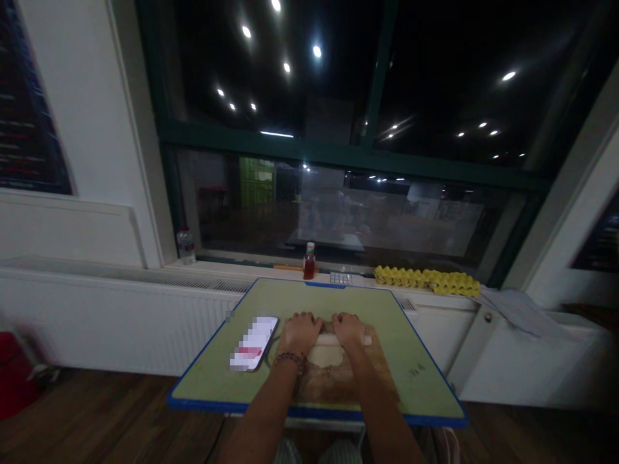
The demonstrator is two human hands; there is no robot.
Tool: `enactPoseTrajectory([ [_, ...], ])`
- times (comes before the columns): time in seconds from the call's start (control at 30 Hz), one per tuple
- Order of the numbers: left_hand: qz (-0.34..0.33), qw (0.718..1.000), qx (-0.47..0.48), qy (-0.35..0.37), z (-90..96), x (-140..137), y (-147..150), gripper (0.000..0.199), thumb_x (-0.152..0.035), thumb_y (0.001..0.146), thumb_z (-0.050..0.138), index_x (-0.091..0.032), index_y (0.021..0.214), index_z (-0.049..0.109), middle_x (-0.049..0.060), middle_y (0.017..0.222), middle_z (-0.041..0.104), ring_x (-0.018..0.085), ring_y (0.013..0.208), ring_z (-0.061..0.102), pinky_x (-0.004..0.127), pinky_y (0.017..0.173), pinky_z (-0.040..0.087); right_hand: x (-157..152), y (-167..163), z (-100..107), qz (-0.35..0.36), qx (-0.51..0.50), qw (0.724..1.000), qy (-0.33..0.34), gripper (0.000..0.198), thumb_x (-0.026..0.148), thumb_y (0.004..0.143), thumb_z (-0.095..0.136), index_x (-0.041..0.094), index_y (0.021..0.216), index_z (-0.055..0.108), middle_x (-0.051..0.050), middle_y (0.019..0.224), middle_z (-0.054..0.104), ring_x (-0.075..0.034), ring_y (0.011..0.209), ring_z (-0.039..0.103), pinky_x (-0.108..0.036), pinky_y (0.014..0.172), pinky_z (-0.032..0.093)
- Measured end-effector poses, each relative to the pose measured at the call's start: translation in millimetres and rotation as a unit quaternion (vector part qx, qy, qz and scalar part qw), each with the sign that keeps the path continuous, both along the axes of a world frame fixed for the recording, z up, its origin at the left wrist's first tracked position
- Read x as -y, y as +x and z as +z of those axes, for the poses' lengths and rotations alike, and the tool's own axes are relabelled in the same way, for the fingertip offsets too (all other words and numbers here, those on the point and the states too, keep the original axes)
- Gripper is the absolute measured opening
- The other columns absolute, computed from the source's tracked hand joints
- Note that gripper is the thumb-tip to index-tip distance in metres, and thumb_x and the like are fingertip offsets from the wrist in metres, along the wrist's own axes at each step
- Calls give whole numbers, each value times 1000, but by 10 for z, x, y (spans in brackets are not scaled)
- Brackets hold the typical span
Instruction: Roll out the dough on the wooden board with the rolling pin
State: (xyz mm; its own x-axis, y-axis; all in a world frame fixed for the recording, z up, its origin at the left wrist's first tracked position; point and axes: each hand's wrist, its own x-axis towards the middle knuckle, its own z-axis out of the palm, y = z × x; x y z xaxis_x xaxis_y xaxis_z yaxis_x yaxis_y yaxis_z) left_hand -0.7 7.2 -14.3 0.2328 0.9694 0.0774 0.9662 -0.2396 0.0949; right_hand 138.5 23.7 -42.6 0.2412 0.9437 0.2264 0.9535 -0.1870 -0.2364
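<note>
A pale rolling pin (329, 339) lies crosswise over a brown board (380, 370). Its right end sticks out past my right hand (350, 330), whose fingers curl over it. My left hand (300, 332) is closed over the other end, with a beaded bracelet at the wrist. Just on the near side of the pin, a flat, roundish piece of pale dough (325, 356) rests on the board between my forearms. My left arm hides part of the board's left side.
The board sits on a green table (425, 393) with a blue edge. A lit phone (256, 341) lies left of my left hand. Behind, the windowsill holds a small bottle of red liquid (309, 263), a clear bottle (185, 246) and yellow egg cartons (425, 280).
</note>
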Motion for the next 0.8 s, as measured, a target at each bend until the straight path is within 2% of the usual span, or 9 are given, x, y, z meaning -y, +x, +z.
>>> enactPoseTrajectory([
  [0.13, -10, 1000, -17, 23, -37, -21, -16, 35, -35, 95, 38, -25, 110, 68, 14, 113, 65, 28, 106, 58, 43, 86, 44, -4, 2, -1, 4, -9, 1000, 0, 44, 38, 96, 36, 18, 99, 75, -11, 101, 74, -23, 99, 67, -30, 80, 47],
  [0.4, 9, 1000, -10, 28, -62, -54, 15, 40, -35, 96, 34, -21, 106, 70, 15, 110, 66, 28, 103, 59, 42, 84, 45, -3, 13, 4, 3, -20, 1000, 2, 41, 39, 94, 40, 18, 95, 76, -11, 98, 74, -23, 93, 68, -29, 80, 47],
  [0.53, 9, 999, -25, 39, -76, -59, 7, 40, -34, 96, 33, -20, 105, 70, 15, 108, 67, 28, 101, 60, 40, 81, 46, -1, 5, 7, -1, -15, 1000, -1, 43, 39, 95, 37, 18, 99, 75, -12, 100, 74, -23, 97, 68, -30, 80, 48],
  [0.8, -31, 997, -45, 59, -153, -100, -35, 35, -31, 96, 36, -23, 107, 68, 14, 105, 65, 28, 99, 61, 41, 78, 47, -21, 8, -28, 3, 1, 1000, 4, 42, 38, 96, 38, 18, 98, 74, -13, 100, 73, -24, 97, 68, -31, 80, 48],
])
